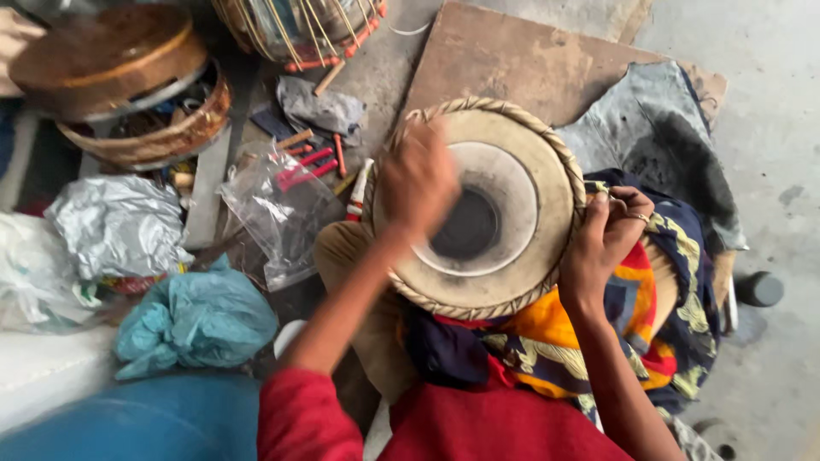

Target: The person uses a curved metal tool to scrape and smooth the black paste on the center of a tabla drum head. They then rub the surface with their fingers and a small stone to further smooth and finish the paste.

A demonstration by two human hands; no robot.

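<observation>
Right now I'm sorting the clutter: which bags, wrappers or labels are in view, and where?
Clear plastic bag: left of the drum, crumpled, holding red sticks.
Silver foil wrapper: far left, crinkled.
Teal plastic bag: lower left, bunched.
White plastic bag: left edge.
No signs or screens.

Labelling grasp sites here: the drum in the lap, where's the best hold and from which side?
Take the drum at its braided rim, from the right side, where the right hand already clamps the edge. The head faces up and tilts slightly, the left hand is blurred over it, and cloth covers the body below.
</observation>
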